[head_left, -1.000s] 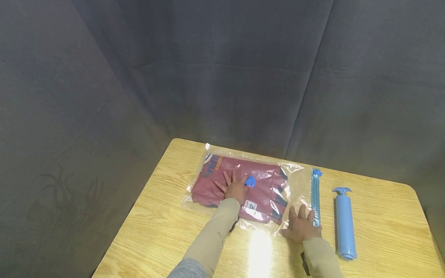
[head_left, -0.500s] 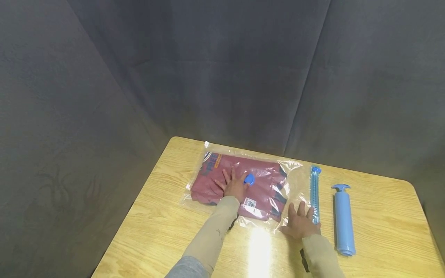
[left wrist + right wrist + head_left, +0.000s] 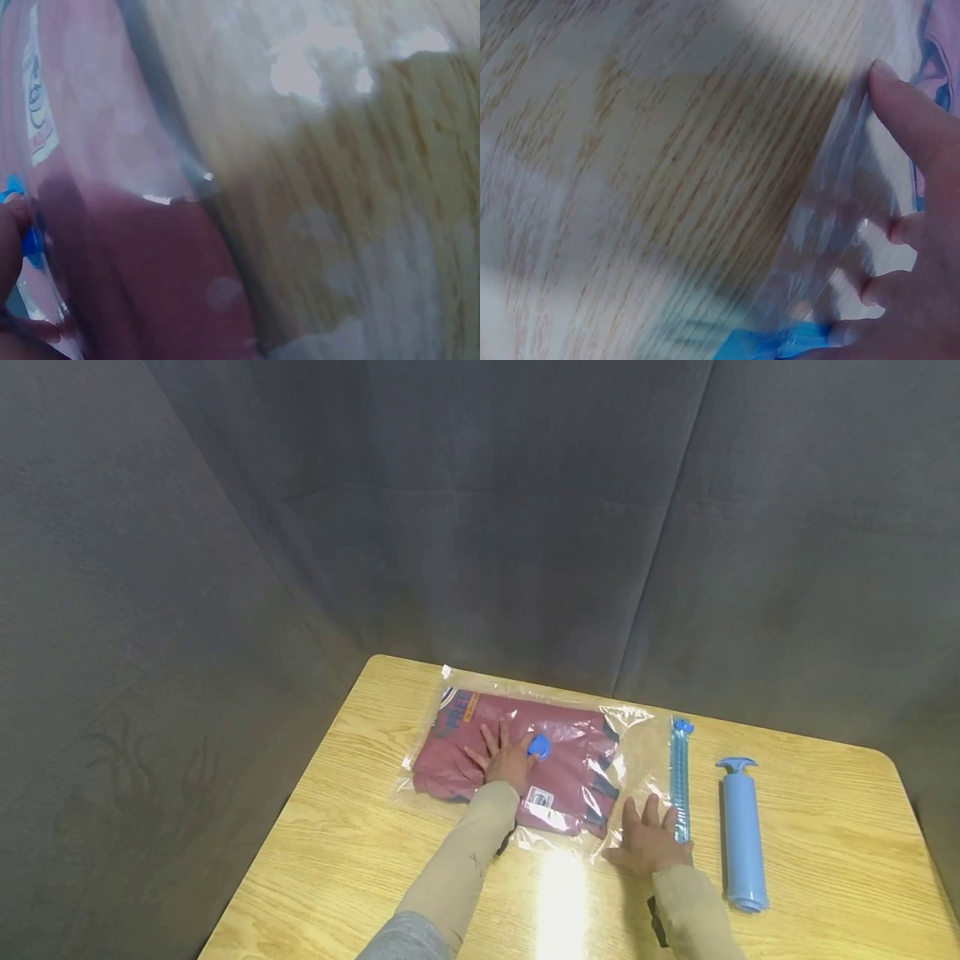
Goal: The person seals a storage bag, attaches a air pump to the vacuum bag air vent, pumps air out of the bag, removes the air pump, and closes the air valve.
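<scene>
Clear plastic bag (image 3: pixel 643 758) flat on table (image 3: pixel 322 852), folded maroon garment (image 3: pixel 564 777) inside, blue cap (image 3: pixel 539 746) on top

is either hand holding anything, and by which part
Nothing appears gripped: the left hand and right hand rest spread on the flat, clear plastic bag.

Wood-grain table (image 3: pixel 322 835) — clear bag (image 3: pixel 566 760), blue pump (image 3: pixel 743 839)

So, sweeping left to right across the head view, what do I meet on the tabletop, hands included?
Dark-blue FREE lettering → spread bare left hand → round blue plastic cap → spread bare right hand → light-blue cylindrical plastic hand pump.
</scene>
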